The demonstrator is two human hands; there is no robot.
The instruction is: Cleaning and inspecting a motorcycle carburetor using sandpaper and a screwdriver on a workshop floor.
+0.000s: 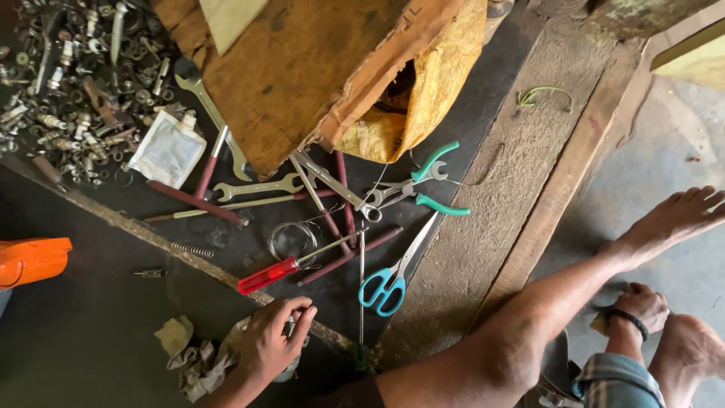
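Dark, grimy flooring fills the left of the view, crossed by a rough wooden strip and strewn with tools. At the far left edge sits an orange plastic object, and above it a heap of nuts, bolts and small metal fittings spreads across the upper corner beside a flat white packet. Low in the frame a crumpled grey rag lies on the floor, and the left hand rests over its right part, wrist bent, fingers curled down and closed around a small metallic object that is mostly hidden beneath the palm. Just above that hand lies a red-handled screwdriver, with open-ended spanners and long maroon rods fanned out beyond it under a torn brown cardboard box and yellow sacking. Right of the screwdriver are blue-handled scissors, and above them teal-handled pliers. A broad worn wooden sill runs diagonally next, bordering a grey concrete floor. The person's bare leg stretches across it, foot pointing toward the right edge. Well apart from the other hand, the right hand, wearing a dark wristband, presses downward on the concrete near the leg, its fingers bent over a small pale scrap; whether it grips that scrap cannot be told.
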